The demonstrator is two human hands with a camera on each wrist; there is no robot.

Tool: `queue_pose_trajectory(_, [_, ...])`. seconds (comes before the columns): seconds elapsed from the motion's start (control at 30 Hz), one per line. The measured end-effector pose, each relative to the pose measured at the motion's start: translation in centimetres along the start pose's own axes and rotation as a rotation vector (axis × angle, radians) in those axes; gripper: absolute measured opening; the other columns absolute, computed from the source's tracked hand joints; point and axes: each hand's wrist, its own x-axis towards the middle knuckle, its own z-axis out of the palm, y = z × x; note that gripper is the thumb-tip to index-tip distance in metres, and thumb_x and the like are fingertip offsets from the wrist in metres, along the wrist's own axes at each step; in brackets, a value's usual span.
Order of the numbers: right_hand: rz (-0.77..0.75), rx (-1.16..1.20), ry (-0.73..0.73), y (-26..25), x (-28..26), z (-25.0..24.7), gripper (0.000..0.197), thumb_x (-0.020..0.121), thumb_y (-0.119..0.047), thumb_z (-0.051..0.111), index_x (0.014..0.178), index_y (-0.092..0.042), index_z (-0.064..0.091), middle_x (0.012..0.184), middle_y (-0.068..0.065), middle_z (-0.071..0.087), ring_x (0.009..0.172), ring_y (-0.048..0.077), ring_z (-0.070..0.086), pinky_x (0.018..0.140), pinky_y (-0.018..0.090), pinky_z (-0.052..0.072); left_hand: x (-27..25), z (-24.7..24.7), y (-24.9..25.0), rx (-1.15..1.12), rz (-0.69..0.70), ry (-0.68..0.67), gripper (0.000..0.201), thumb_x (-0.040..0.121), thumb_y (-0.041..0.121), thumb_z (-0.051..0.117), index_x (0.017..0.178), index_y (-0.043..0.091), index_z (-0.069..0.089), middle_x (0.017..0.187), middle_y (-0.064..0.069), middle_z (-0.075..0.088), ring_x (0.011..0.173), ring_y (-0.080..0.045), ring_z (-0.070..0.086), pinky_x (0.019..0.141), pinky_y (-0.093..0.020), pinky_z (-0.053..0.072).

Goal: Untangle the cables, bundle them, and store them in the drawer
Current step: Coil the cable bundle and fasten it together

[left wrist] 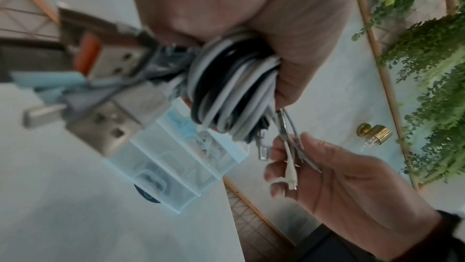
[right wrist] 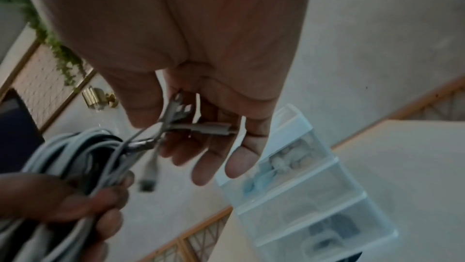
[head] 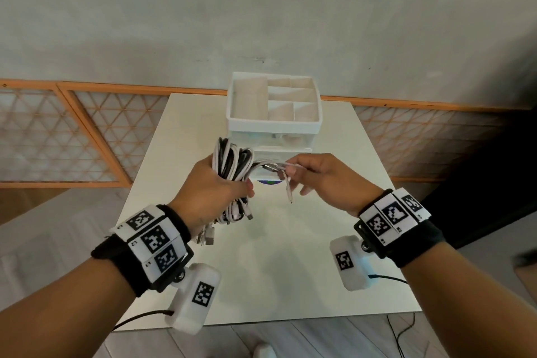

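Observation:
A coiled bundle of white and black cables is held above the table, gripped in my left hand. USB plugs hang below that fist. To its right, my right hand pinches several loose cable ends between thumb and fingers; one white end dangles down. Behind the hands stands the white drawer unit with clear drawer fronts, all pushed in.
The drawer unit's top is a divided tray with bare compartments. The white table is bordered by an orange lattice panel and a grey wall. A dark round object peeks from under the unit. Green foliage hangs at one side.

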Motion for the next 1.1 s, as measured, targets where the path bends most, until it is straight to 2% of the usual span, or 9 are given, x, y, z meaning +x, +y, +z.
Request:
queue_pose_trajectory(0.13, [0.051, 0.344, 0.001, -0.4, -0.5, 1.5, 0.032, 0.108, -0.018, 0.038, 0.114, -0.002, 0.065, 0.090, 0.012, 0.073, 0.073, 0.024, 0.064, 0.069, 0.034, 0.049, 0.2, 0.7, -0.2, -0.027, 0.003, 0.072, 0.016, 0.075, -0.006, 0.070, 0.089, 0.000, 0.069, 0.078, -0.009, 0.075, 0.073, -0.028, 0.072, 0.067, -0.039, 0.059])
queue_pose_trajectory(0.27, [0.027, 0.572, 0.011, -0.8, -0.9, 2.9, 0.027, 0.104, -0.015, 0.046, 0.107, -0.002, 0.069, 0.086, 0.011, 0.070, 0.071, 0.024, 0.062, 0.068, 0.031, 0.049, 0.9, 1.3, -0.5, -0.043, 0.026, 0.161, 0.020, 0.076, -0.003, 0.068, 0.095, 0.001, 0.064, 0.085, -0.017, 0.070, 0.070, -0.030, 0.069, 0.060, -0.036, 0.056])
queue_pose_trajectory(0.43, [0.020, 0.720, 0.137, -1.7, -0.3, 4.1, 0.022, 0.099, -0.007, 0.053, 0.103, 0.008, 0.069, 0.083, 0.010, 0.071, 0.075, 0.023, 0.061, 0.068, 0.029, 0.047, 0.7, 2.0, -0.4, -0.111, 0.037, 0.050, 0.027, 0.076, 0.008, 0.071, 0.101, 0.002, 0.061, 0.081, -0.016, 0.072, 0.064, -0.026, 0.068, 0.059, -0.038, 0.054])
queue_pose_trajectory(0.6, [-0.012, 0.622, 0.109, -1.5, -0.4, 4.7, 0.025, 0.099, -0.009, 0.056, 0.108, 0.009, 0.071, 0.093, 0.032, 0.069, 0.079, 0.025, 0.059, 0.075, 0.031, 0.046, 0.6, 1.8, 0.1, -0.161, 0.044, 0.022, 0.032, 0.071, 0.014, 0.071, 0.101, 0.004, 0.064, 0.083, -0.018, 0.070, 0.070, -0.026, 0.068, 0.061, -0.036, 0.054])
queue_pose_trajectory(0.73, [0.003, 0.412, 0.093, -1.7, -0.6, 4.6, 0.022, 0.096, -0.017, 0.064, 0.110, -0.004, 0.075, 0.104, 0.008, 0.077, 0.090, 0.008, 0.070, 0.077, 0.013, 0.050, 0.1, 1.6, 0.4, -0.190, 0.056, -0.040, 0.035, 0.070, 0.015, 0.070, 0.099, -0.003, 0.063, 0.080, -0.021, 0.069, 0.070, -0.025, 0.066, 0.066, -0.036, 0.052])
queue_pose_trajectory(0.8, [-0.014, 0.442, 0.112, -1.9, -0.6, 4.5, 0.020, 0.094, -0.014, 0.066, 0.106, -0.002, 0.076, 0.095, 0.003, 0.078, 0.090, 0.009, 0.072, 0.082, 0.016, 0.051, -0.3, 1.6, 0.6, -0.214, 0.069, -0.080, 0.031, 0.073, 0.012, 0.067, 0.095, -0.008, 0.061, 0.078, -0.024, 0.069, 0.069, -0.028, 0.063, 0.066, -0.040, 0.050])
queue_pose_trajectory(0.9, [-0.056, 0.529, 0.218, -2.2, -0.5, 4.6, 0.015, 0.093, -0.009, 0.067, 0.098, 0.001, 0.076, 0.065, 0.005, 0.063, 0.057, 0.012, 0.051, 0.058, 0.020, 0.039, -0.6, 1.7, 1.1, -0.257, 0.104, -0.106, 0.012, 0.079, 0.002, 0.063, 0.088, -0.005, 0.062, 0.072, -0.016, 0.067, 0.066, -0.024, 0.064, 0.061, -0.033, 0.052])
queue_pose_trajectory(0.97, [-0.097, 0.535, 0.253, -2.3, -0.4, 4.9, 0.013, 0.093, -0.009, 0.066, 0.093, -0.002, 0.077, 0.061, 0.012, 0.052, 0.055, 0.019, 0.042, 0.052, 0.028, 0.036, -0.7, 1.7, 1.7, -0.276, 0.127, -0.127, 0.006, 0.082, -0.005, 0.058, 0.082, -0.002, 0.064, 0.069, -0.015, 0.067, 0.064, -0.022, 0.066, 0.059, -0.030, 0.054])
queue_pose_trajectory(1.1, [-0.109, 0.491, 0.315, -2.5, -0.5, 5.5, 0.014, 0.093, -0.013, 0.067, 0.097, -0.003, 0.077, 0.066, 0.003, 0.059, 0.056, 0.016, 0.053, 0.058, 0.028, 0.051, -0.6, 1.6, 2.0, -0.330, 0.143, -0.174, 0.025, 0.075, -0.002, 0.057, 0.095, -0.016, 0.057, 0.075, -0.034, 0.060, 0.068, -0.033, 0.064, 0.063, -0.036, 0.054])
